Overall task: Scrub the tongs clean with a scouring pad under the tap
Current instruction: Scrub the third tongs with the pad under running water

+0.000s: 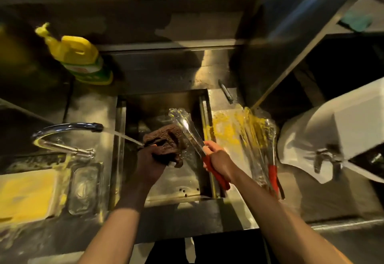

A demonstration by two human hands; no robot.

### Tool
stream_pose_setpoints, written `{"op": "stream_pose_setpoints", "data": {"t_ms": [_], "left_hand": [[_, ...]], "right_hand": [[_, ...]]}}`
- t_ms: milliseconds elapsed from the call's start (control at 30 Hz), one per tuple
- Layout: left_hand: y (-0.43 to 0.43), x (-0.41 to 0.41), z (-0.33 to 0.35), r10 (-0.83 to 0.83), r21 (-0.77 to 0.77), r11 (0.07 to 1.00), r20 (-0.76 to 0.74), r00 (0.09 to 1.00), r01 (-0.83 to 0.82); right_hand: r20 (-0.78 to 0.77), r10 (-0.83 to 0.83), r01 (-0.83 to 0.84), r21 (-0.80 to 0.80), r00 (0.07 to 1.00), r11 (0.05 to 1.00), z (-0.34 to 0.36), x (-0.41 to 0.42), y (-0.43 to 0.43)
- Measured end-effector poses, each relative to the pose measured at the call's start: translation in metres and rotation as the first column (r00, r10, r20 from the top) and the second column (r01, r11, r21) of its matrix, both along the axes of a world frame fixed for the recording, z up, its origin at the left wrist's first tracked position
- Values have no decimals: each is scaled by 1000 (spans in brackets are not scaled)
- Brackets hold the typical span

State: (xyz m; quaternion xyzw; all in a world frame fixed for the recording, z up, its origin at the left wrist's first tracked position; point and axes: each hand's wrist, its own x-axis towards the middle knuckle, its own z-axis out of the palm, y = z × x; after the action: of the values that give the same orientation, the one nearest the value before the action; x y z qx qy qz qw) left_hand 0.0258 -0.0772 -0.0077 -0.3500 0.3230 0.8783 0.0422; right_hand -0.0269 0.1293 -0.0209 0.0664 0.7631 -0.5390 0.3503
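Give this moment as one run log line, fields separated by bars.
left hand: grips scouring pad | right hand: holds tongs | tap: running | tongs: over sink

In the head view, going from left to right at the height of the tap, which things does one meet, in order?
The tap → scouring pad → tongs held by their red handle → second tongs lying flat, also red-handled.

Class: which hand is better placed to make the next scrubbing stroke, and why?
Left. The left hand grips the pad beside the tongs, at the stream from the tap; the right hand is busy holding their red handle.
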Motion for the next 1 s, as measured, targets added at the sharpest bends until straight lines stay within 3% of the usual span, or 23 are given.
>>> {"op": "stream_pose_setpoints", "data": {"t_ms": [167, 267, 367, 467, 533, 600, 700, 767, 800, 833, 900, 933, 1000], "left_hand": [[-47, 18, -5, 65, 9, 998, -177, 982, -65], [-68, 28, -16, 156, 68, 987, -188, 970, -146], [-87, 35, -22, 178, 47, 984, -201, 963, -172], [-82, 32, -23, 67, 22, 998, -138, 988, -65], [-72, 29, -27, -17, -57, 998, 8, 1000, 17], [-70, 22, -28, 14, -166, 986, 210, 978, 21], [-78, 7, -24, 111, -275, 961, 354, 929, -10], [-89, -1, -24, 194, -236, 964, 313, 930, -121], [-98, -2, -28, 205, -203, 966, 224, 953, -160], [-106, -1, -31, 162, -143, 979, 108, 981, -146], [-118, 7, -32, -34, -63, 997, -23, 999, 33], [-119, 10, -32, -104, -60, 993, -9, 995, 103], [-111, 9, -27, -47, -69, 996, 96, 994, 54]], "right_hand": [[-16, 224, -222, 97, 974, 970, -3, 19, -39], [-87, 500, -442, 355, 862, 824, 1, 21, -61], [-61, 585, -511, 419, 809, 751, 5, 23, -86], [-33, 606, -536, 428, 795, 727, 6, 24, -118], [-7, 581, -525, 419, 814, 740, 10, 24, -136], [1, 547, -500, 408, 837, 764, 8, 23, -147], [-35, 535, -479, 398, 844, 782, 3, 21, -153], [-55, 555, -489, 407, 830, 771, 1, 15, -150], [-54, 566, -497, 414, 823, 762, 0, 12, -146], [-50, 574, -504, 421, 817, 754, -2, 9, -142], [-44, 580, -505, 440, 813, 742, -7, 6, -135], [-46, 581, -503, 447, 813, 740, -9, 6, -135], [-53, 563, -485, 444, 825, 753, -11, 7, -142]]}}
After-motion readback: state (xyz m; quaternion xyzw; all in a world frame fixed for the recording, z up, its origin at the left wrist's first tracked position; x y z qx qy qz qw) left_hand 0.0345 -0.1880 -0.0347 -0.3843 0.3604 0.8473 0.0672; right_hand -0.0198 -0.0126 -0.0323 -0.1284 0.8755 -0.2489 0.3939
